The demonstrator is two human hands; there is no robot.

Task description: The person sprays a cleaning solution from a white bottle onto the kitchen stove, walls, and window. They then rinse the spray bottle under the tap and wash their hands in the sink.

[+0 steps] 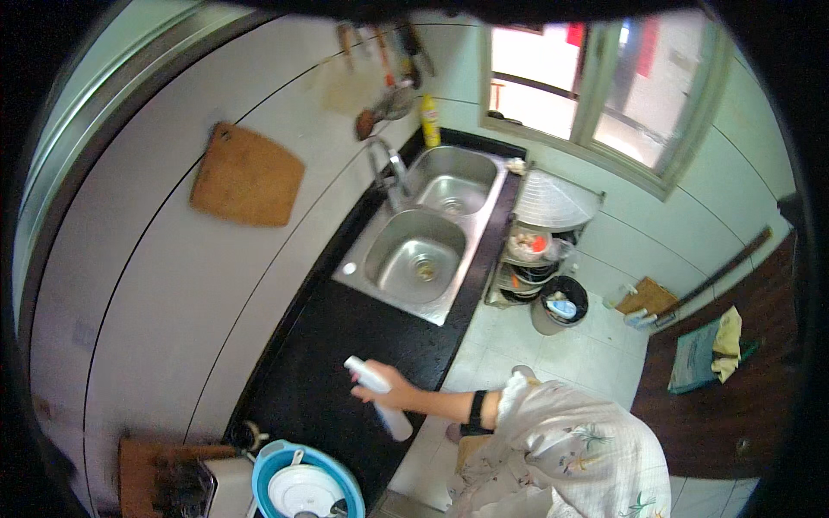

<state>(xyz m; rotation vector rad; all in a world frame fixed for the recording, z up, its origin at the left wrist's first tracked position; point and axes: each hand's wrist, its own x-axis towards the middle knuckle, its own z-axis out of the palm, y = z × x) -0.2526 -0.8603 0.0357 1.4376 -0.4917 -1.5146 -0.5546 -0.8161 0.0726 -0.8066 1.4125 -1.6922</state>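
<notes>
My right hand grips a slim white bottle around its upper part, over the black countertop. The bottle's capped end points toward the wall and its base toward the counter's front edge; I cannot tell whether it touches the counter. Near the hand, at the bottom of the view, stands a blue plastic basin with a white plate in it. Beyond the hand is a double stainless-steel sink with a chrome faucet. My left hand is out of view.
A wooden cutting board hangs on the tiled wall. Beside the counter stand a corner rack and a trash bin. A yellow bottle stands behind the sink. A tissue pack is on the brown wooden surface at right.
</notes>
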